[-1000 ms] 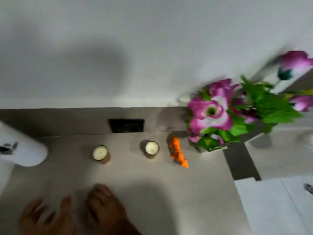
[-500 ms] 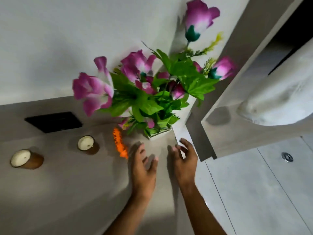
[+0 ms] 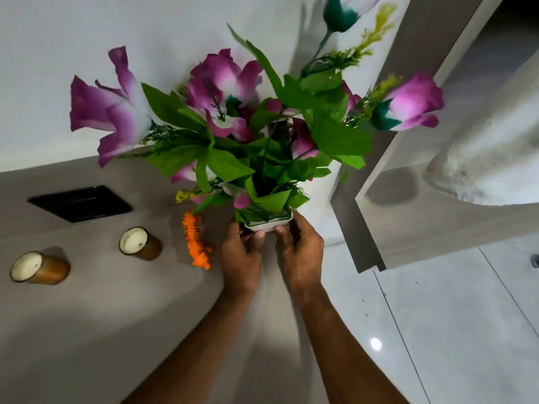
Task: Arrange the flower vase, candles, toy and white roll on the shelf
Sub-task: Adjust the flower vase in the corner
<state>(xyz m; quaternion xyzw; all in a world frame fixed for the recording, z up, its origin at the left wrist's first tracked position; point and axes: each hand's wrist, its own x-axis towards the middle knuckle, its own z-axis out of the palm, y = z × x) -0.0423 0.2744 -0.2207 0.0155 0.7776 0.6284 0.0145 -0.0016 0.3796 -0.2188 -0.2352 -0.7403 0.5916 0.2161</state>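
Observation:
A small white square flower vase (image 3: 267,224) with purple-and-white artificial flowers and green leaves stands at the right end of the grey shelf (image 3: 102,316). My left hand (image 3: 240,256) and my right hand (image 3: 300,252) grip the vase from both sides. An orange toy tiger (image 3: 196,239) lies just left of my left hand. Two brown glass candles with white wax stand further left: one (image 3: 140,243) near the toy, one (image 3: 38,268) near the left edge. The white roll is not clearly in view.
A black rectangular panel (image 3: 80,203) sits in the shelf's back ledge. A grey wall corner (image 3: 408,199) juts out at the right, with a large white rounded object (image 3: 490,158) beyond it. White floor tiles (image 3: 437,330) lie lower right, past the shelf end.
The view swung right and closer to the vase. Both hands reached forward from open above the shelf and closed around the vase's base.

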